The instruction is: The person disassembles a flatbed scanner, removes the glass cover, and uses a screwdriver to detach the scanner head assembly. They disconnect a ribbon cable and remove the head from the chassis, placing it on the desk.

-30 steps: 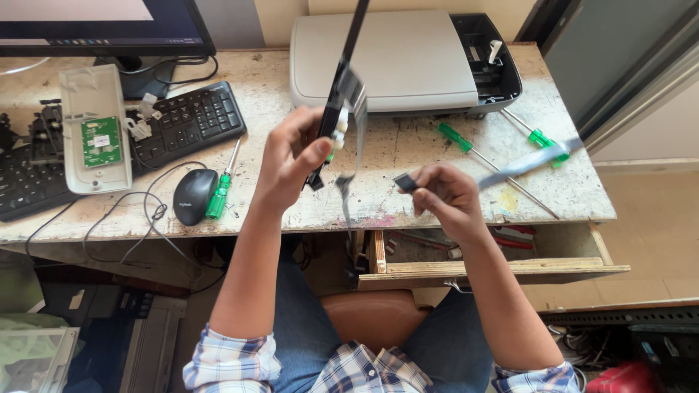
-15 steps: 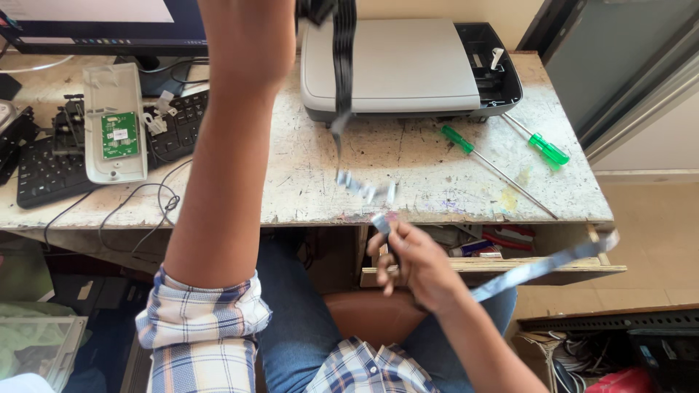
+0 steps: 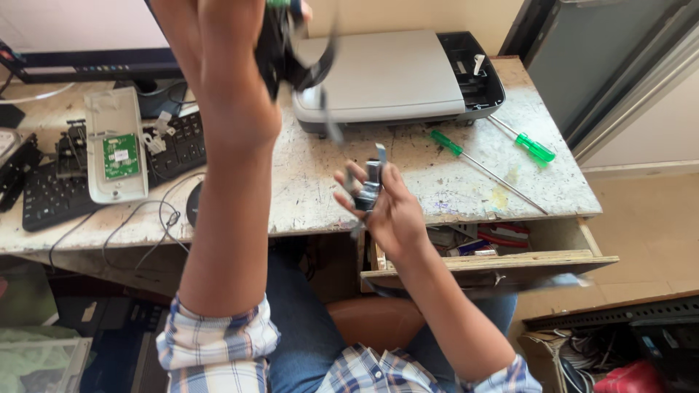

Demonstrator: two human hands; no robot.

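My left hand [image 3: 244, 69] is raised high, close to the camera, and is shut on a black part [image 3: 280, 54]. A thin grey flat ribbon [image 3: 329, 120] hangs down from that part. Over the front edge of the worn white table [image 3: 306, 196], my right hand [image 3: 389, 215] pinches the gathered lower end of the grey ribbon [image 3: 371, 182] between thumb and fingers. My left forearm covers the middle of the table.
A grey flatbed printer [image 3: 386, 73] stands at the back. Two green-handled screwdrivers [image 3: 445, 143] [image 3: 535, 148] lie to the right. On the left are a black keyboard [image 3: 44, 200], a white casing with a green circuit board [image 3: 116, 153], a monitor [image 3: 87, 65] and a mouse [image 3: 193, 204]. A wooden drawer [image 3: 510, 262] stands open.
My left hand has lifted the black part higher and nearer the camera. My right hand has come up from below the table edge, and the ribbon is now bunched in it.
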